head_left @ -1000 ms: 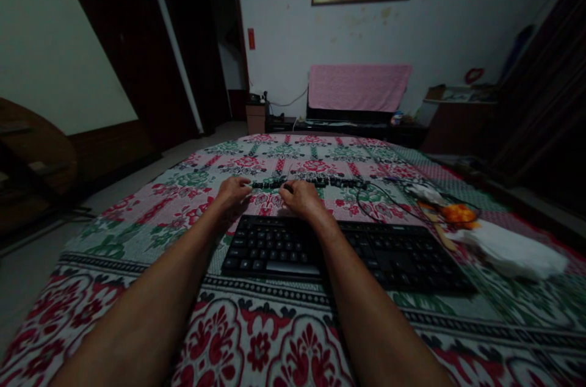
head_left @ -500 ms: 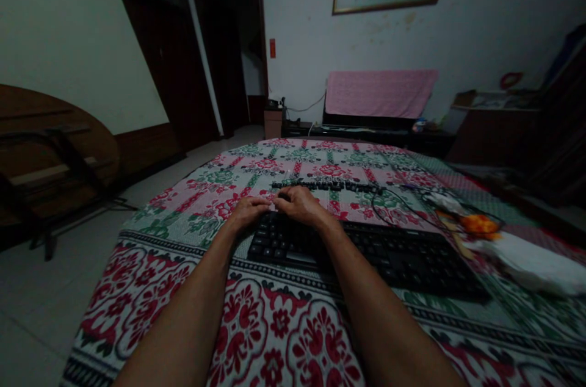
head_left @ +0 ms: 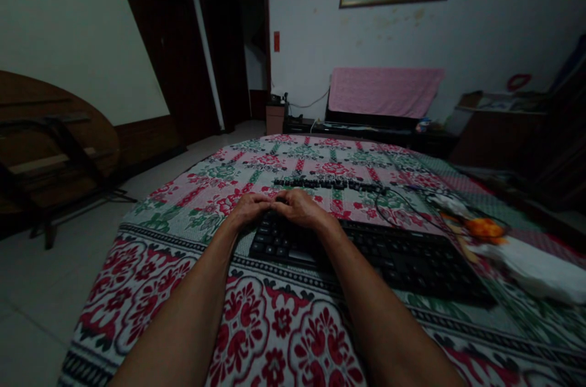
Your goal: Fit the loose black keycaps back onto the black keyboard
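A black keyboard (head_left: 412,259) lies across the patterned cloth in front of me. My left hand (head_left: 249,209) is at its far left corner, fingers bent and drawn together. My right hand (head_left: 300,207) reaches over the keyboard's left part, thumb and fingers closed in a pinch, with a dark gap or small dark thing between them. The fingertips of both hands meet; whatever they hold is too small and dim to make out. Behind the hands, several loose black keycaps (head_left: 329,183) form a row on the cloth.
A flower-patterned cloth (head_left: 220,191) covers the surface. To the right lie a black cable (head_left: 403,201), an orange thing (head_left: 485,229) and white crumpled material (head_left: 540,265). A folded round tabletop (head_left: 55,124) leans at the left wall.
My right hand's fingertips have closed in on the left hand's, and they now touch. The view has shifted slightly. Keyboard and keycap row stay in place.
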`<state>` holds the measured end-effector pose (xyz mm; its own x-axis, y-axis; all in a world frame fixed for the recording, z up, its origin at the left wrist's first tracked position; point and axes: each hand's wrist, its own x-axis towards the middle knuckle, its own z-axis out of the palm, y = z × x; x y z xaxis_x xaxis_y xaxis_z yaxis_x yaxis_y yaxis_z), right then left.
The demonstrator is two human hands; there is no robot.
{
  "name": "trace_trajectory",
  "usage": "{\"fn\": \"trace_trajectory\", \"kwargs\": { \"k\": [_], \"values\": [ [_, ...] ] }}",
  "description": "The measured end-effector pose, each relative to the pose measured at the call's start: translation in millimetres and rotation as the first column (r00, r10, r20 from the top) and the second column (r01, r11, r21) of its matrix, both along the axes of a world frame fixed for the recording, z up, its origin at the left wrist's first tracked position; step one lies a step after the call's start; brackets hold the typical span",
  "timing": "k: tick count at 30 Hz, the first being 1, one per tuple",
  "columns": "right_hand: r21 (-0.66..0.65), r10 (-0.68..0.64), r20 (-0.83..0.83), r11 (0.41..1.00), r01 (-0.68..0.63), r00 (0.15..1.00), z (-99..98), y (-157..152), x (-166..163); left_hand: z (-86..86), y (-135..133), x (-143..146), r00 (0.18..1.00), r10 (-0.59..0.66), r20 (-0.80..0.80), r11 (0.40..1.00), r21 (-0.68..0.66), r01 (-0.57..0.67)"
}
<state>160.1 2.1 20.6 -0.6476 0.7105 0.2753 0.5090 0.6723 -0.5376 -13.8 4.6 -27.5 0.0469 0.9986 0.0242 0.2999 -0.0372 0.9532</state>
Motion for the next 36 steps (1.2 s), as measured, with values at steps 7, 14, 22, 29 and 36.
{"fn": "trace_trajectory", "kwargs": {
  "k": [7,14,22,29,36],
  "values": [
    [0.004,-0.001,0.014,1.0,0.001,1.0,-1.9,0,-1,4.4,-4,3,0.998,-0.026,0.05,0.999,-0.038,0.028],
    [0.045,0.024,-0.023,0.999,-0.023,0.999,1.2,0,0,0.1,1,-1,1.0,-0.017,0.017,1.0,-0.022,0.018],
    [0.032,-0.003,-0.001,0.999,0.003,1.0,1.6,-3,-2,6.5,-2,-1,0.998,-0.055,0.007,0.997,-0.045,0.055],
    [0.075,-0.022,-0.001,0.997,0.022,1.0,2.5,-5,-4,7.1,0,-4,0.996,-0.077,-0.047,0.997,-0.015,0.076],
    [0.127,0.017,-0.086,0.992,-0.006,0.996,17.1,-9,-3,2.0,0,-4,0.997,-0.061,-0.048,0.998,0.004,0.062]
  ]
}}
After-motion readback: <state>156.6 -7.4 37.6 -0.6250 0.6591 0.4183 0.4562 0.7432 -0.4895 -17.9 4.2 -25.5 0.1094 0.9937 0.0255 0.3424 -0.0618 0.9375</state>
